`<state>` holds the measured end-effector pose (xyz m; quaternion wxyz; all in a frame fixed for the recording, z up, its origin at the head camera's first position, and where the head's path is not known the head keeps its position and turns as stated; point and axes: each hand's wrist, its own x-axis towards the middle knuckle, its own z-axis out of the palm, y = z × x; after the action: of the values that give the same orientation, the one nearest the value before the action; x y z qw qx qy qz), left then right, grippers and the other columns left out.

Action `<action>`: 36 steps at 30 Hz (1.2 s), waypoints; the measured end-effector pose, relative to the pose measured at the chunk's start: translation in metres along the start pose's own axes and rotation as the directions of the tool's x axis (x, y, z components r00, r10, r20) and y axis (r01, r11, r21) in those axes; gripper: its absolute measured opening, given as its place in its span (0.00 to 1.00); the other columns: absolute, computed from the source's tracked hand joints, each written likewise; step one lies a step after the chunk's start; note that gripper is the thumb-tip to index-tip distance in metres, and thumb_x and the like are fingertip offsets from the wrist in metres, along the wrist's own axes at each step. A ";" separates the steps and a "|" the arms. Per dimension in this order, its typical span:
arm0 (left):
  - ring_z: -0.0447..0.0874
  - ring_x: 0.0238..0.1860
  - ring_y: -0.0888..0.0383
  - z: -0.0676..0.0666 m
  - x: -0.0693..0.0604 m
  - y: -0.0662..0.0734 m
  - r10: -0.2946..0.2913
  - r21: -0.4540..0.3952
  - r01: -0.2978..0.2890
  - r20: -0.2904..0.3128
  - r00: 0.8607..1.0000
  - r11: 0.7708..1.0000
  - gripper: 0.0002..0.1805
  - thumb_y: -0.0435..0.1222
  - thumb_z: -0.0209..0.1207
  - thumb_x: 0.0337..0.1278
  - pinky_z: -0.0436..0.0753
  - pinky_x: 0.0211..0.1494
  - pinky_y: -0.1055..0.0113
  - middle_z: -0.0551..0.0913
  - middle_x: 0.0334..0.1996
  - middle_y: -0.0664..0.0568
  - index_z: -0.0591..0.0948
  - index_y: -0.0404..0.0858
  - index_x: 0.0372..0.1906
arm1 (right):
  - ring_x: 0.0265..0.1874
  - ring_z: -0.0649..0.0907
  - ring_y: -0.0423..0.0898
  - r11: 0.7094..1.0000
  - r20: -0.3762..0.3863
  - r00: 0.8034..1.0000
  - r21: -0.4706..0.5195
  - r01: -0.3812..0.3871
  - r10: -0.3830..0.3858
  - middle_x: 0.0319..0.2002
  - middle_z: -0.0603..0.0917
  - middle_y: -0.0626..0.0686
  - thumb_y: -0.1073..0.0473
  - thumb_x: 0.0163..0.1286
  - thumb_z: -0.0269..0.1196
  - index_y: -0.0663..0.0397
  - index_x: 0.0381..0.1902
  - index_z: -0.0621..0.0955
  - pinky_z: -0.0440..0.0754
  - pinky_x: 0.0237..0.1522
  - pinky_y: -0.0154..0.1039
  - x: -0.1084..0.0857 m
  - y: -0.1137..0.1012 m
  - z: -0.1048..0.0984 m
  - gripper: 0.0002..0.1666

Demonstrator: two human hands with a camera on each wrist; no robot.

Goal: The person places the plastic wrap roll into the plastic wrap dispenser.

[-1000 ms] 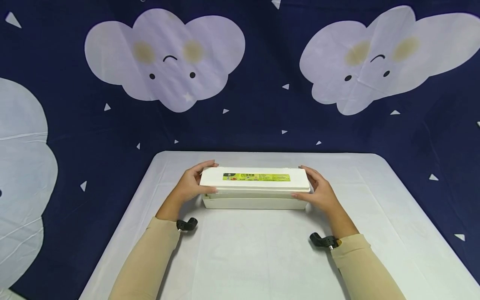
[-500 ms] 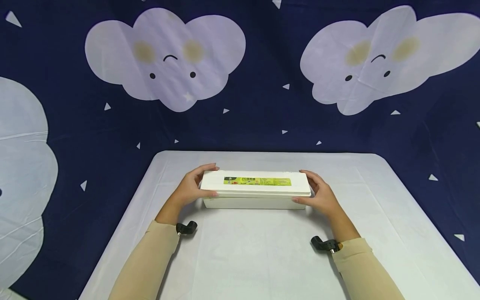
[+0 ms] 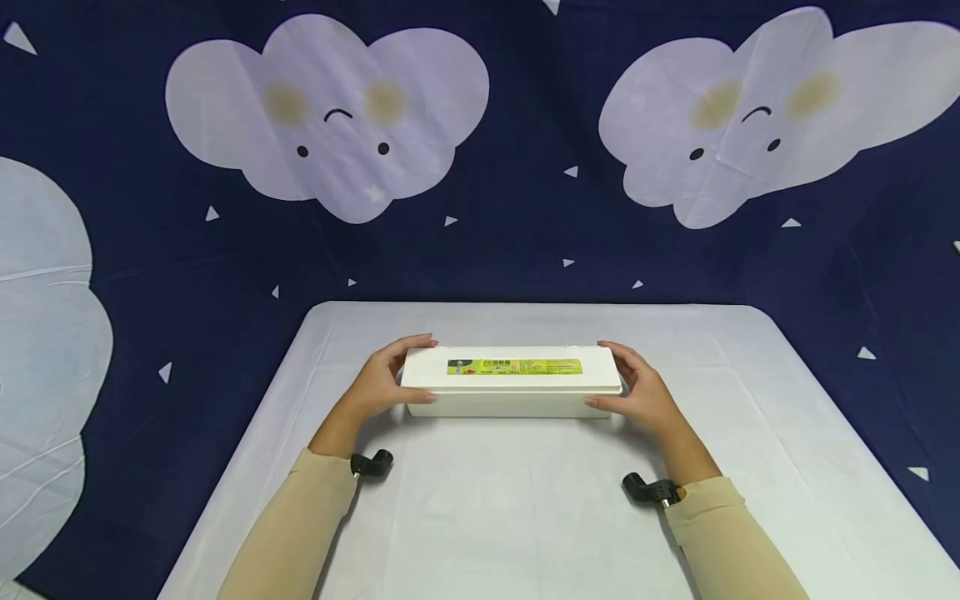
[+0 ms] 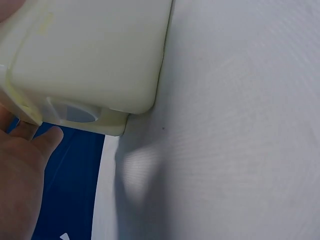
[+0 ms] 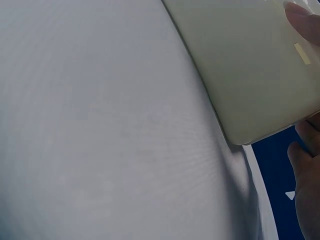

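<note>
A long white box (image 3: 510, 407) stands on the table in the head view, with its white lid (image 3: 427, 367) down over the top. A green and yellow label (image 3: 514, 367) runs along the lid. My left hand (image 3: 375, 383) holds the lid's left end, thumb at the front and fingers behind. At the opposite end my right hand (image 3: 643, 390) holds it in the same way. The left wrist view shows the box's end wall (image 4: 82, 114) with a rounded recess; part of my left fingers is hidden behind the box. In the right wrist view, my right thumb (image 5: 305, 22) lies against the front.
A white cloth covers the table (image 3: 517, 508), whose far edge meets a dark blue curtain (image 3: 525, 258) with printed clouds. A black wrist camera (image 3: 372, 463) sits at my left cuff, another black camera (image 3: 648, 489) at my right.
Both hands have lowered the lid onto the box. The gap seen between lid and box a second ago has closed. The box base has stayed in place.
</note>
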<state>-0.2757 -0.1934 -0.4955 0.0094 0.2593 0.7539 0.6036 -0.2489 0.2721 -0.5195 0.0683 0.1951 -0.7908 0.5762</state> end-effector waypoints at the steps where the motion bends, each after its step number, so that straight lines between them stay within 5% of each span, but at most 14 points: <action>1: 0.77 0.64 0.46 0.000 0.000 0.000 0.000 0.005 0.000 0.000 1.000 1.000 0.52 0.24 0.85 0.34 0.76 0.64 0.65 0.79 0.68 0.45 0.76 0.39 0.73 | 0.75 0.66 0.63 1.000 0.001 1.000 0.001 0.001 -0.001 0.73 0.69 0.62 0.71 0.49 0.85 0.63 0.78 0.67 0.68 0.67 0.25 0.000 0.000 0.000 0.60; 20: 0.75 0.65 0.45 0.003 -0.002 0.002 -0.010 0.002 0.010 0.023 1.000 1.000 0.52 0.23 0.85 0.32 0.77 0.63 0.66 0.72 0.74 0.44 0.76 0.37 0.73 | 0.76 0.64 0.65 0.999 -0.012 1.000 -0.027 0.020 -0.020 0.74 0.65 0.70 0.76 0.46 0.84 0.67 0.78 0.65 0.62 0.72 0.29 -0.006 0.002 0.001 0.63; 26: 0.72 0.69 0.48 0.001 -0.005 0.002 -0.038 0.062 0.037 0.023 0.999 0.997 0.55 0.28 0.87 0.33 0.72 0.70 0.52 0.76 0.72 0.51 0.75 0.44 0.75 | 0.75 0.64 0.68 0.995 -0.009 1.000 -0.096 0.014 -0.015 0.74 0.66 0.71 0.76 0.47 0.83 0.69 0.78 0.63 0.60 0.76 0.53 -0.006 0.002 0.003 0.63; 36: 0.59 0.78 0.49 -0.001 -0.008 0.001 -0.031 0.156 0.025 0.034 0.999 0.987 0.59 0.31 0.88 0.31 0.57 0.79 0.44 0.69 0.76 0.54 0.73 0.46 0.77 | 0.75 0.67 0.61 0.996 0.031 0.998 -0.070 -0.058 0.060 0.77 0.66 0.61 0.63 0.50 0.86 0.53 0.83 0.62 0.62 0.74 0.55 -0.009 0.002 -0.002 0.67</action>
<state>-0.2684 -0.1977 -0.4963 0.0112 0.2594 0.8020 0.5379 -0.2420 0.2764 -0.5237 0.0449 0.1786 -0.8165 0.5471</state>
